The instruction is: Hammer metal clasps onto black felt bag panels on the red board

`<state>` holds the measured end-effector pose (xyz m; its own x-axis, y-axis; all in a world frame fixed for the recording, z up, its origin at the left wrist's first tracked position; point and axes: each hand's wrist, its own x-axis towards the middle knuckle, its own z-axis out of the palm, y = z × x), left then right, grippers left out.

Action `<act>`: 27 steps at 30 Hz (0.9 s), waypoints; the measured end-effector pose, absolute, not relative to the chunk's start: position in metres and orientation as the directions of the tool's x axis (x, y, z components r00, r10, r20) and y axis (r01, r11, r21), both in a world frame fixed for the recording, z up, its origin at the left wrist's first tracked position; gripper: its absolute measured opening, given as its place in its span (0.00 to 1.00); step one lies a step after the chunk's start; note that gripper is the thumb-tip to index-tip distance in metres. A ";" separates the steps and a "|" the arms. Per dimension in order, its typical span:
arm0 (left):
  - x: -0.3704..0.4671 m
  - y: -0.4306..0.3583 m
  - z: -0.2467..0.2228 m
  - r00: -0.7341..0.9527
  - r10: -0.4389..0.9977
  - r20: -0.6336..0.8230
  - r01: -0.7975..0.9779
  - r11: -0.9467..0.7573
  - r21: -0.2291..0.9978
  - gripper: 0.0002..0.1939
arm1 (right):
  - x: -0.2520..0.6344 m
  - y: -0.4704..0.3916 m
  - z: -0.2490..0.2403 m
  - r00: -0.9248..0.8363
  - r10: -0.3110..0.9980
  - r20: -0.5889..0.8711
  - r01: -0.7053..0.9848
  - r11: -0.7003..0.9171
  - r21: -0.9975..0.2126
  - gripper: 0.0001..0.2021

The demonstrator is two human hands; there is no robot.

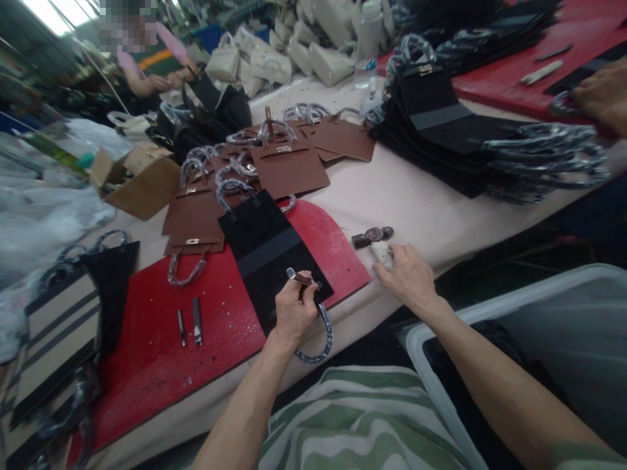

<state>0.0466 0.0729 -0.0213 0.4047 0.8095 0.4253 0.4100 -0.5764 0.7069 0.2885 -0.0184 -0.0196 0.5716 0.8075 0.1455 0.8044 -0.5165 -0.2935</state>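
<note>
Bin: one pale open-topped tub (pixel 416 339), just below the table's near edge on the right, dark material inside.
Left hand: fingers and thumb pinch one metal-ended rod (pixel 300 278) over the near end of the black panel; the left hand (pixel 295 312) rests there.
Right hand: the right hand (pixel 406 274) has thumb and fingers closed around the pale wrapped handle of one hammer (pixel 375 237), its head on the table.
Black panel: one black panel (pixel 269 251) with two plastic-wrapped loops, lying aslant across the red board.
Red board: one board (pixel 225 307), its near edge close to the table's; two slim metal tools (pixel 196 321) lie apart on its left part.
Left edge: striped panels (pixel 61 339), overlapping, count unclear.
Open room: bare pale table (pixel 360 186) between hammer and brown panels.
Beyond: several overlapping brown panels (pixel 289 171), one carton (pixel 142 186), a black stack (pixel 435 124) on the right.
Far: another red surface (pixel 490 85) with a person's hand (pixel 605 94); many beige bags (pixel 328 64); one person in pink (pixel 142 65); a bright window (pixel 44 13).
</note>
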 end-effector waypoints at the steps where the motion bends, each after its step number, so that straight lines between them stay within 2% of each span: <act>1: 0.047 0.073 -0.022 0.408 0.810 0.420 0.416 -0.575 0.705 0.05 | 0.289 -0.015 -0.018 0.584 0.804 0.111 0.790 -0.530 -0.309 0.18; 2: 0.047 0.072 -0.022 0.411 0.811 0.416 0.421 -0.573 0.703 0.05 | 0.290 -0.011 -0.016 0.605 0.794 0.063 0.755 -0.547 -0.361 0.15; 3: 0.047 0.072 -0.022 0.413 0.812 0.413 0.425 -0.573 0.701 0.06 | 0.291 -0.007 -0.014 0.641 0.767 -0.012 0.675 -0.571 -0.468 0.13; 5: 0.047 0.071 -0.023 0.414 0.810 0.414 0.427 -0.575 0.698 0.06 | 0.295 0.000 -0.007 0.678 0.699 -0.229 0.366 -0.590 -0.720 0.10; 7: 0.047 0.071 -0.023 0.421 0.806 0.416 0.421 -0.580 0.698 0.06 | 0.297 0.003 0.000 0.612 0.667 -0.424 0.019 -0.549 -0.836 0.09; 9: 0.048 0.071 -0.023 0.428 0.804 0.413 0.409 -0.580 0.704 0.06 | 0.293 0.003 0.004 0.518 0.682 -0.515 -0.165 -0.511 -0.843 0.08; 12: 0.049 0.071 -0.023 0.437 0.808 0.396 0.380 -0.565 0.733 0.06 | 0.282 -0.001 0.008 0.430 0.716 -0.550 -0.301 -0.461 -0.835 0.06; 16: 0.050 0.071 -0.024 0.448 0.819 0.359 0.349 -0.530 0.773 0.07 | 0.271 -0.005 0.036 0.430 0.728 -0.534 -0.368 -0.399 -0.840 0.09; 18: 0.050 0.072 -0.024 0.448 0.826 0.343 0.347 -0.514 0.784 0.06 | 0.267 -0.007 0.070 0.449 0.782 -0.433 -0.306 -0.321 -0.896 0.12; 19: 0.051 0.072 -0.024 0.450 0.827 0.337 0.347 -0.510 0.787 0.06 | 0.264 -0.010 0.090 0.458 0.825 -0.332 -0.223 -0.255 -0.941 0.13; 21: 0.051 0.072 -0.022 0.453 0.826 0.334 0.348 -0.509 0.787 0.05 | 0.255 -0.015 0.129 0.432 0.901 -0.039 0.074 -0.079 -0.994 0.13; 23: 0.051 0.072 -0.020 0.456 0.823 0.338 0.348 -0.515 0.784 0.04 | 0.243 -0.021 0.156 0.344 0.913 0.221 0.427 0.058 -0.903 0.10; 24: 0.051 0.071 -0.019 0.459 0.821 0.341 0.346 -0.518 0.782 0.04 | 0.237 -0.023 0.162 0.264 0.919 0.294 0.567 0.099 -0.818 0.09; 25: 0.051 0.070 -0.017 0.459 0.819 0.344 0.344 -0.520 0.781 0.05 | 0.233 -0.024 0.165 0.174 0.933 0.314 0.677 0.118 -0.727 0.09; 27: 0.051 0.069 -0.015 0.456 0.819 0.349 0.345 -0.524 0.778 0.05 | 0.229 -0.025 0.167 0.011 0.975 0.223 0.821 0.119 -0.559 0.09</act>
